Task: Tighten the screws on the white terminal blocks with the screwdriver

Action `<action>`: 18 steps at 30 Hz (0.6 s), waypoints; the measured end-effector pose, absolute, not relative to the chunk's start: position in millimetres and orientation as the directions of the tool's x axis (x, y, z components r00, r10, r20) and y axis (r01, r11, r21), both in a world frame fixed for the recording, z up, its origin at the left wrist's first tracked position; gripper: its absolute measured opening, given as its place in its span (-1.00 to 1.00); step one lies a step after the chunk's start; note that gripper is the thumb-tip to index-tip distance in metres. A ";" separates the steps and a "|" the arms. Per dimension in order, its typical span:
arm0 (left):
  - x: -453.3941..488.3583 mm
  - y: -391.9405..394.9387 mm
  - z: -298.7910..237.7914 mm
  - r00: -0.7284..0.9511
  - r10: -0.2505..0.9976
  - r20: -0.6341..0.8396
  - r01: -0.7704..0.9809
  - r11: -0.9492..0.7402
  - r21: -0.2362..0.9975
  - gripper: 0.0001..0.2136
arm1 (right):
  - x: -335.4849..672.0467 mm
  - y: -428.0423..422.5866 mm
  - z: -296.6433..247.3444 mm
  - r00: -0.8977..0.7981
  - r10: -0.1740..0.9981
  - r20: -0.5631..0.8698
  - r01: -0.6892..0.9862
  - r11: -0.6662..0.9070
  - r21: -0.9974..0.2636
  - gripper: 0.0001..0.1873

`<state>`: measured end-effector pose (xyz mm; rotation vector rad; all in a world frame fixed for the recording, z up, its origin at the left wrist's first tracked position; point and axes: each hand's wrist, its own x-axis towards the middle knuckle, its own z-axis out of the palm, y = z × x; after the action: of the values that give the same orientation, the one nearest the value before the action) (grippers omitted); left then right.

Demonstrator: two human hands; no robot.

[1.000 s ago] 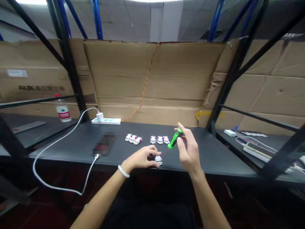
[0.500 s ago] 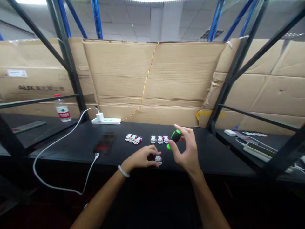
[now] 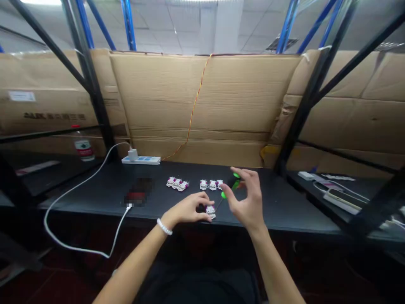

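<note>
Head view: the left hand (image 3: 191,207) clamps a small white-and-purple part (image 3: 210,211) between thumb and fingers at the front edge of the black desk (image 3: 284,207). The right hand (image 3: 248,196) grips a green-and-black screwdriver (image 3: 236,184), shaft angled down toward the part. Similar parts (image 3: 177,184) lie behind, in two groups.

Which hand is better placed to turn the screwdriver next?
Probably the right hand: its thumb and fingers are around the handle of the green-and-black screwdriver, whose shaft slants down toward the small white part. The left hand holds that part.
</note>
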<state>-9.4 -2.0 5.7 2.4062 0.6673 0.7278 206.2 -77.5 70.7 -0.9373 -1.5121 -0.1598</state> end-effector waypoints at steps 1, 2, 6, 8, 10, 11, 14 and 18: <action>-9.4 -2.2 5.9 0.731 0.588 0.347 0.300 -0.733 0.611 -0.52 | 205.9 -77.4 70.9 0.136 0.443 0.886 0.639 0.644 -0.420 -0.59; -9.4 -2.3 6.1 0.730 0.589 0.346 0.301 -0.732 0.611 -0.51 | 206.1 -77.3 71.1 0.140 0.447 0.883 0.642 0.638 -0.425 -0.59; -9.4 -1.9 5.9 0.733 0.584 0.350 0.292 -0.734 0.613 -0.51 | 209.1 -78.5 71.8 0.069 0.504 0.861 0.586 0.678 -0.444 -0.49; -9.3 -1.8 5.7 0.733 0.582 0.352 0.288 -0.735 0.614 -0.51 | 209.2 -79.5 72.5 0.054 0.497 0.866 0.582 0.689 -0.432 -0.51; -9.1 -1.9 5.8 0.736 0.579 0.350 0.289 -0.737 0.611 -0.51 | 207.7 -80.1 73.1 0.073 0.476 0.876 0.612 0.672 -0.416 -0.54; -9.0 -2.0 6.0 0.737 0.581 0.346 0.295 -0.737 0.608 -0.51 | 206.7 -80.0 73.2 0.093 0.466 0.880 0.630 0.656 -0.415 -0.55; -8.8 -2.4 6.8 0.739 0.584 0.337 0.307 -0.736 0.603 -0.51 | 205.0 -79.2 72.4 0.144 0.445 0.884 0.653 0.628 -0.422 -0.55; -8.9 -2.3 6.8 0.737 0.583 0.342 0.298 -0.734 0.610 -0.51 | 206.5 -77.7 68.7 0.106 0.497 0.861 0.589 0.667 -0.457 -0.47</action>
<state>-8.9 -2.3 6.8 2.4074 0.6655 0.7168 206.5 -77.7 68.7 -0.9339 -1.5336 -0.0841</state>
